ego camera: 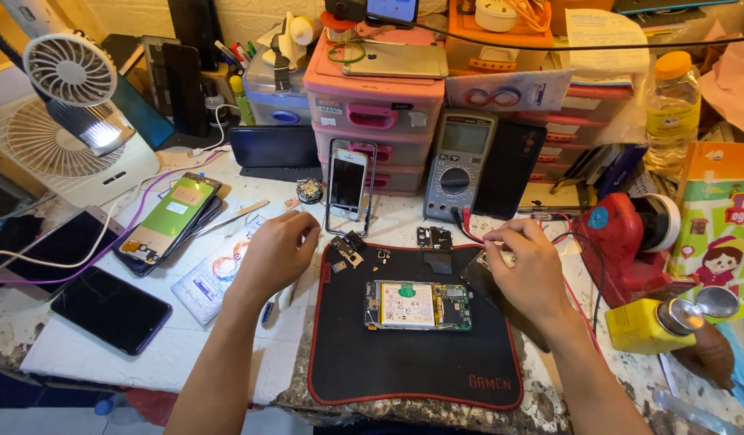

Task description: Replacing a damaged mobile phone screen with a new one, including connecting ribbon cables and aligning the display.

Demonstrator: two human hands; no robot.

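left hand [277,251] fingers: curled under, any contents hidden
right hand [526,266] fingers: pinch something too small to tell
colourful box [722,217]: cut off at right edge

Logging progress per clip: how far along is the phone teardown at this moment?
Done: the opened phone lies on the black mat, battery and board exposed, with small removed parts above it. In hand: the right hand pinches a small piece at the mat's edge; the left hand rests by the parts, its grip unclear. Left: the phone remains open, not reassembled.

Grey multimeter [458,163], white fan [70,72], pink drawers [372,109], bottle [671,109].
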